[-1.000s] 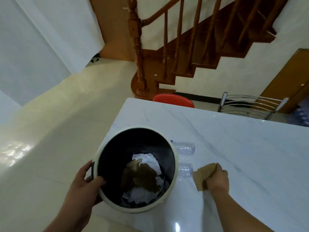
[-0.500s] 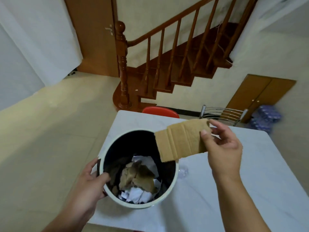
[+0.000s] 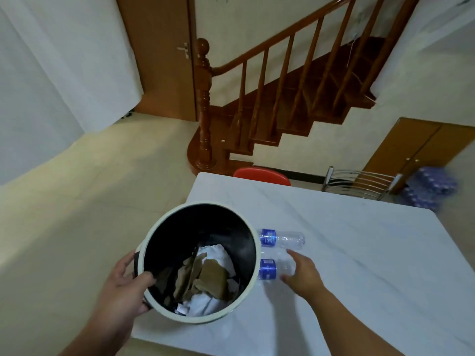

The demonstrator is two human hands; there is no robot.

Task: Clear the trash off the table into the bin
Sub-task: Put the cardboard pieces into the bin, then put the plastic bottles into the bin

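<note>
Right hand [image 3: 300, 272], now rid of the cardboard [image 3: 205, 278] lying inside the bin [image 3: 246, 294], spreads wide over the nearer bottle [image 3: 270, 269] beside it; left hand [image 3: 126, 289] grips the rim.

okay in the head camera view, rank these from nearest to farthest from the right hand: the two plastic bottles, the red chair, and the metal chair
1. Near bottle: lying under the right hand's fingertips, beside the bin.
2. Far bottle: just beyond the first, also lying against the bin.
3. Red chair: at the table's far edge.
4. Metal chair: far edge, off to the right.
</note>
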